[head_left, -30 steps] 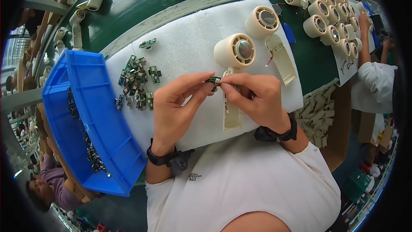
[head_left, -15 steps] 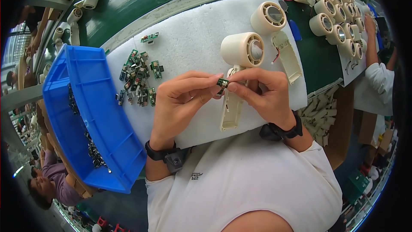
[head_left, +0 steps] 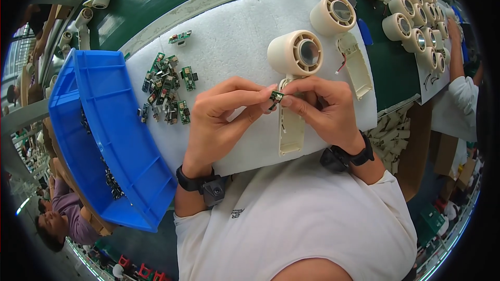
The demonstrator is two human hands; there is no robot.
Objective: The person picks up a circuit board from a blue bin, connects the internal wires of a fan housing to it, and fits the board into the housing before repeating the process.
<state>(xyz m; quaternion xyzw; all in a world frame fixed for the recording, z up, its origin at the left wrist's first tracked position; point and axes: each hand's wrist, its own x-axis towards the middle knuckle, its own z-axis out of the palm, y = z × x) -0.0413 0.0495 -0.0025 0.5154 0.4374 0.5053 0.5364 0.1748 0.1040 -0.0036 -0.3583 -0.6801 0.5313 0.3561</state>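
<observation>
A small green circuit board (head_left: 276, 97) is pinched between the thumb and fingers of my left hand (head_left: 221, 119). My right hand (head_left: 325, 106) closes its thumb and forefinger at the board's right end; whether a wire plug is between them is hidden. Below the fingertips lies a cream handheld fan (head_left: 295, 53), its open handle shell (head_left: 291, 135) pointing toward me and a short wire end inside it. A second cream fan (head_left: 333, 14) lies beyond my right hand, with an open handle (head_left: 357, 70) and a red wire at its neck.
Several circuit boards (head_left: 165, 88) are heaped on the white foam sheet (head_left: 229, 26). A blue bin (head_left: 122, 125) with more boards stands at left. Rows of fans (head_left: 411, 21) fill the far right, near a co-worker's arm (head_left: 455, 49). A box of cream parts (head_left: 388, 135) sits at right.
The board has turned slightly between my fingertips, and both hands still meet over the near fan. The whole view has shifted a little.
</observation>
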